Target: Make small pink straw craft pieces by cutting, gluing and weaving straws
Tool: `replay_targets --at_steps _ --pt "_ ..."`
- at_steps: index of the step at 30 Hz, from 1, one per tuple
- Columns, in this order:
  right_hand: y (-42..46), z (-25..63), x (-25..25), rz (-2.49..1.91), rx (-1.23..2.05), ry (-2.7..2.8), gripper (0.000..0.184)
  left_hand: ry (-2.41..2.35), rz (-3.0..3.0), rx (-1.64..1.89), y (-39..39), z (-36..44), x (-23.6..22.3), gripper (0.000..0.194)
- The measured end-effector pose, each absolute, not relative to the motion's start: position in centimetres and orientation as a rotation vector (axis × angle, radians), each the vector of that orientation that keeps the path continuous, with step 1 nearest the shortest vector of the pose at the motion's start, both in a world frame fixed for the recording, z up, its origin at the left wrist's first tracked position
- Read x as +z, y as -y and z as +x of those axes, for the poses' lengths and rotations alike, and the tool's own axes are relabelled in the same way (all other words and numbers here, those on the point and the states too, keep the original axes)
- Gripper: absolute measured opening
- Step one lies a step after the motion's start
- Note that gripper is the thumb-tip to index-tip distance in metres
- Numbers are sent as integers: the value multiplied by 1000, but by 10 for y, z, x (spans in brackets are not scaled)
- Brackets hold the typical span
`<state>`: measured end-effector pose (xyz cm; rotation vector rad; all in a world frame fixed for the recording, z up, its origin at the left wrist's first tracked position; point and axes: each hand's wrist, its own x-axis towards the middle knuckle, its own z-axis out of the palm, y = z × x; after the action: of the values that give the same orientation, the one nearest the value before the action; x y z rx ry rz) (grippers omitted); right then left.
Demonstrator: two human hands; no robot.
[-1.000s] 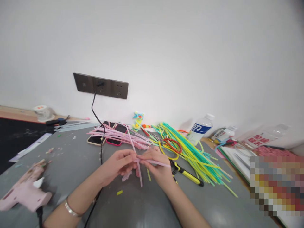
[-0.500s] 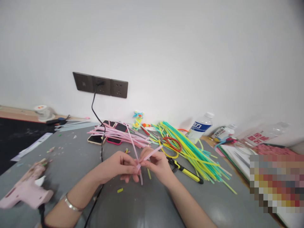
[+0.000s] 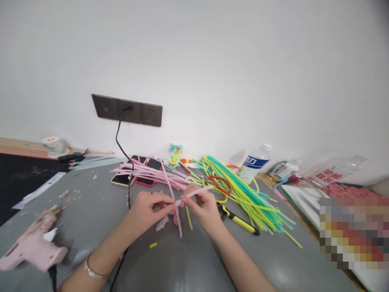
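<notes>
A pale pink pipe cleaner (image 3: 200, 190) runs between my two hands, its free end pointing up and to the right. My left hand (image 3: 152, 209) pinches it between thumb and forefinger. Close beside, my right hand (image 3: 199, 202) grips it with closed fingertips. A second pink pipe cleaner (image 3: 166, 175) slants down behind the fingers; whether it is joined to the held one I cannot tell. A curled pink piece (image 3: 162, 224) shows below my left hand. Beyond my hands lies a bundle of pink pipe cleaners (image 3: 148, 171), across some phones (image 3: 121, 179).
Yellow and green pipe cleaners (image 3: 243, 194) lie right, near red-handled scissors (image 3: 220, 184) and yellow-black pliers (image 3: 243, 224). A pink glue gun (image 3: 36, 249) rests left. A black cord (image 3: 118, 136) hangs from the wall socket (image 3: 127, 110). A bottle (image 3: 255, 162) stands by the wall.
My fingers have shifted along the pink pipe cleaner, which now lies flatter and reaches further right. The curled pink piece under my left hand has come into view.
</notes>
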<state>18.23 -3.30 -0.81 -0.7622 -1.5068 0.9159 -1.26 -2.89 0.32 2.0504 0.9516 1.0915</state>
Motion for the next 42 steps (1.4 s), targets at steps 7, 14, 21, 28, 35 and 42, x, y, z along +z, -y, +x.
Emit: replay_targets --at_steps 7,14,21,28,35,42 --pt "34 182 -9 -785 922 1525 19 -919 2175 1170 31 -11 3 18" --pt "33 182 -9 -733 930 1493 21 -908 2106 1208 34 -11 3 17" --pt "36 183 -5 -637 1069 1588 15 -735 1454 801 32 -9 8 30" --pt "39 181 -2 -758 1119 1618 31 -708 1303 640 32 -9 10 31" --pt "41 180 0 -742 1172 1631 29 -695 1297 593 34 -6 7 27" --pt "41 178 -1 -696 1207 1589 22 -692 1297 570 33 -7 4 28"
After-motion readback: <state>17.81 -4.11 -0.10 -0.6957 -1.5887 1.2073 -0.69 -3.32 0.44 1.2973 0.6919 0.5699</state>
